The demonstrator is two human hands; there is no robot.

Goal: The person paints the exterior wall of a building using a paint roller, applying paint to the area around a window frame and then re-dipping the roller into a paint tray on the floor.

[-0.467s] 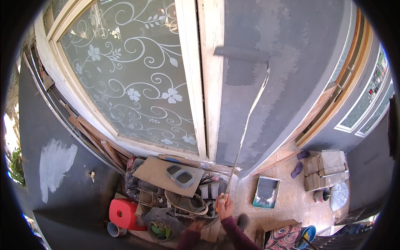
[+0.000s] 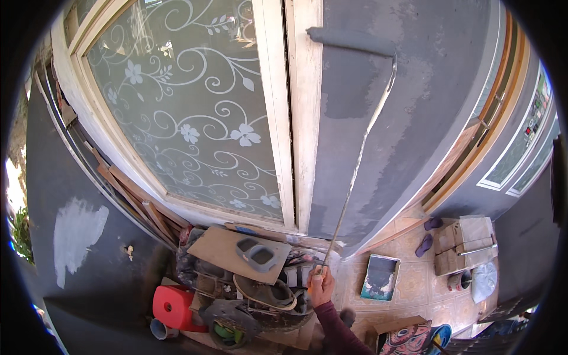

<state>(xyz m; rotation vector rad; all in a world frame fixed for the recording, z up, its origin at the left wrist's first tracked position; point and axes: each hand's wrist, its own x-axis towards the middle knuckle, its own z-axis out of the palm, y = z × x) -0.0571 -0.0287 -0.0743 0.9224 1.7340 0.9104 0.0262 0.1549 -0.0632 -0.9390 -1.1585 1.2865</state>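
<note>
Gripping the lower end of a long pole [image 2: 355, 171], the right hand [image 2: 320, 286] is seen near the bottom edge of the view, fingers clenched around the shaft, with a dark red sleeve [image 2: 338, 331] trailing below it. The left hand is not seen. The pole is angled up and to the right, and a paint roller [image 2: 350, 40] at its top end is pressed flat against the grey wall [image 2: 414, 118], close to that wall's upper left edge beside the cream door frame [image 2: 305, 118]. A darker, wetter grey patch is noted on the wall just under the roller. Frosted glass [image 2: 189, 112] with a white floral scroll pattern is set in the frame to the left. On the tiled floor [image 2: 414, 284], a paint tray [image 2: 380, 277] is placed just right of the hand, and a red stool [image 2: 173, 307] among piled boards and clutter lies to its left. A cardboard box [image 2: 464, 244] stands near the floor's right edge.
</note>
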